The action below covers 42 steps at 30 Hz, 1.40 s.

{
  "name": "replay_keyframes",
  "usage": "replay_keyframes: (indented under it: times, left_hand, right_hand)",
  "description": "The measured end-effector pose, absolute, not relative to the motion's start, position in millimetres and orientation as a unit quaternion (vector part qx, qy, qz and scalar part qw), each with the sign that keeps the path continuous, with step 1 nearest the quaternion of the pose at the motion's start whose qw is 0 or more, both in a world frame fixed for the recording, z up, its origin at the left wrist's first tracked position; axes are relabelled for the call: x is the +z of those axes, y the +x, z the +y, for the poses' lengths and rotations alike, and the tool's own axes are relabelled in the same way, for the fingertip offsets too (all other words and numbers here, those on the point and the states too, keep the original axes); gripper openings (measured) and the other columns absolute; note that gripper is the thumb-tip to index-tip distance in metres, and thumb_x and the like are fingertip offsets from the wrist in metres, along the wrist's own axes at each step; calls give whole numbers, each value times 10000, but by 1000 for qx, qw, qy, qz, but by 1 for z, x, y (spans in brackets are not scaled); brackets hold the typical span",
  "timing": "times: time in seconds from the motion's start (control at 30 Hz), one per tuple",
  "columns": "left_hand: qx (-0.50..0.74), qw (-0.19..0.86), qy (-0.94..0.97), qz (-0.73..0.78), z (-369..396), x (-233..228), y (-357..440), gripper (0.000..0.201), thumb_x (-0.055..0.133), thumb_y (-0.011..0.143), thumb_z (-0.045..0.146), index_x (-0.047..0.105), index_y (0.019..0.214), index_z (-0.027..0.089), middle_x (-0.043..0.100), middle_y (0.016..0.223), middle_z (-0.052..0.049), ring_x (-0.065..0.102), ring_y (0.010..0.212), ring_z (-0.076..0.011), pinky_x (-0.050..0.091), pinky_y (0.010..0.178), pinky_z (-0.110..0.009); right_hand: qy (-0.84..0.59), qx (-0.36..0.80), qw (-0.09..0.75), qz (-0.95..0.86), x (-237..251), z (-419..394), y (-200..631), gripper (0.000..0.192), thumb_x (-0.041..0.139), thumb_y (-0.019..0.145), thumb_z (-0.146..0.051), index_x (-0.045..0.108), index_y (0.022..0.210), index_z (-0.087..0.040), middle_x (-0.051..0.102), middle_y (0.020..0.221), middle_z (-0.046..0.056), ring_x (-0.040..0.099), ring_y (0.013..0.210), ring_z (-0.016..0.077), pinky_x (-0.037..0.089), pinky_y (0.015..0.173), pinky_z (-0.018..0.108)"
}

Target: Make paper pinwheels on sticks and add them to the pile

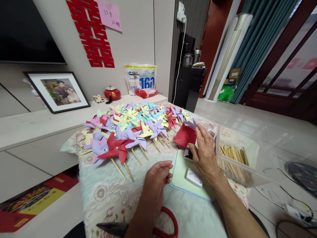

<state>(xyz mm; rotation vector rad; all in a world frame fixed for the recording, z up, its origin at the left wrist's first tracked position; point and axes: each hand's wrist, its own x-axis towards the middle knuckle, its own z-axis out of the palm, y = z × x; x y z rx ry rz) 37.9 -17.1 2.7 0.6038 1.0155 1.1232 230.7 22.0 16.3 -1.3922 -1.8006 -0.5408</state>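
A table covered with a pale floral cloth (106, 195) carries a wide spread of folded paper pinwheels on wooden sticks (131, 129) across its far half. To the right sit a clear plastic box of wooden sticks (235, 158) and a stack of light green paper (183, 175) with a small white object (194, 177) on it. Red-handled scissors (158, 228) lie at the near edge.

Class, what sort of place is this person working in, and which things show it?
Most likely a home living room: a framed photo leans beside a dark television, and a red paper decoration hangs on the wall above a low cabinet.
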Motion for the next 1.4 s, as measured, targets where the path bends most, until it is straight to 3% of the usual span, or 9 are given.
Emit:
replay_keyframes:
  times: [0.17, 0.3, 0.63, 0.83, 0.93, 1.0, 1.1, 1.3, 1.4]
  left_hand:
    - [447, 524, 473, 550, -23, -5, 34, 157, 626, 705, 204, 713, 833, 179, 653, 724, -33, 546, 602, -168, 381, 599, -296]
    - [416, 384, 612, 553, -47, -12, 26, 151, 573, 746, 149, 699, 793, 219, 667, 814, -75, 613, 804, -262, 435, 753, -379]
    - [438, 352, 584, 585, -53, -10, 5, 248, 607, 725, 120, 742, 906, 222, 602, 1238, -144, 591, 1126, -343, 434, 980, -493]
    - [441, 366, 596, 562, 7, 16, 12, 361, 651, 656, 47, 786, 943, 219, 453, 1439, -152, 459, 1337, -346, 424, 998, -432]
    - [477, 479, 489, 551, 28, 18, 23, 316, 712, 579, 20, 795, 817, 211, 603, 1235, -118, 591, 1139, -285, 479, 856, -326]
    - [477, 518, 451, 548, 35, 12, 31, 293, 742, 584, 65, 789, 842, 195, 687, 963, -92, 653, 851, -229, 489, 696, -295]
    - [474, 552, 415, 547, 39, 3, 39, 320, 759, 607, 129, 771, 926, 151, 633, 609, -14, 550, 515, -158, 412, 517, -264]
    - [504, 568, 370, 535, 33, -2, 35, 362, 763, 585, 133, 760, 947, 131, 677, 615, -11, 558, 510, -137, 377, 495, -234]
    - [523, 568, 354, 528, 32, -2, 31, 384, 763, 571, 128, 767, 955, 120, 609, 539, 29, 453, 442, -93, 295, 454, -216]
  right_hand:
    - [-478, -147, 484, -718, 21, 12, 219, 607, 526, 987, -195, 333, 1561, -233, 448, 1553, 164, 419, 1444, 298, 372, 1160, 559]
    - [-477, -79, 510, -712, 22, 8, 213, 533, 524, 990, -224, 431, 1515, -257, 513, 1515, 136, 474, 1413, 287, 400, 1156, 546]
    - [-505, 23, 555, -661, 4, 25, 229, 446, 576, 953, -346, 607, 1379, -216, 606, 1437, 121, 538, 1356, 279, 388, 1169, 521]
    - [-496, 79, 568, -652, -4, 31, 235, 423, 602, 945, -332, 638, 1346, -204, 626, 1413, 125, 528, 1365, 275, 387, 1167, 517]
    - [-482, 98, 575, -654, -6, 32, 237, 416, 616, 940, -309, 640, 1345, -217, 628, 1412, 116, 526, 1368, 268, 390, 1166, 517]
    - [-480, 110, 581, -648, -8, 32, 238, 419, 630, 931, -302, 641, 1343, -230, 629, 1412, 110, 521, 1373, 270, 398, 1161, 519]
    - [-487, 113, 588, -636, -10, 34, 238, 446, 650, 909, -288, 635, 1352, -236, 624, 1417, 109, 517, 1378, 280, 415, 1150, 524]
    - [-514, -20, 601, -611, -3, 32, 237, 491, 585, 913, -222, 583, 1404, -217, 605, 1430, 130, 541, 1351, 297, 433, 1133, 553]
    - [-514, -112, 590, -613, 7, 24, 231, 495, 532, 938, -177, 553, 1431, -217, 600, 1429, 145, 533, 1361, 302, 440, 1125, 562]
